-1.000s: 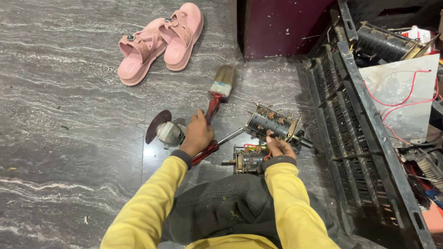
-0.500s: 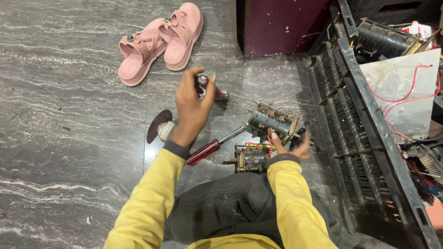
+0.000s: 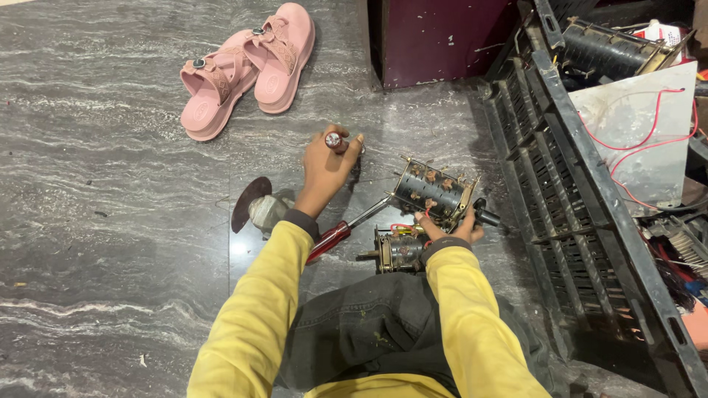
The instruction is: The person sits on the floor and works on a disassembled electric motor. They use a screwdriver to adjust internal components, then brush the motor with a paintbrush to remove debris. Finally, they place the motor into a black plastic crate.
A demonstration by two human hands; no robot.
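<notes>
Grey veined marble floor (image 3: 110, 243): left hand (image 3: 328, 166) clenches a round-ended brush handle (image 3: 334, 140); right hand (image 3: 446, 227) grasps a perforated metal rotary switch (image 3: 435, 191) (red-handled screwdriver (image 3: 339, 234) alongside).

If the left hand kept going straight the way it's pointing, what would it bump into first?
The left hand, holding a small red-handled tool, points up the picture across bare grey marble floor. Going straight, it would probably first reach the dark maroon cabinet, though depth is hard to judge.
</notes>
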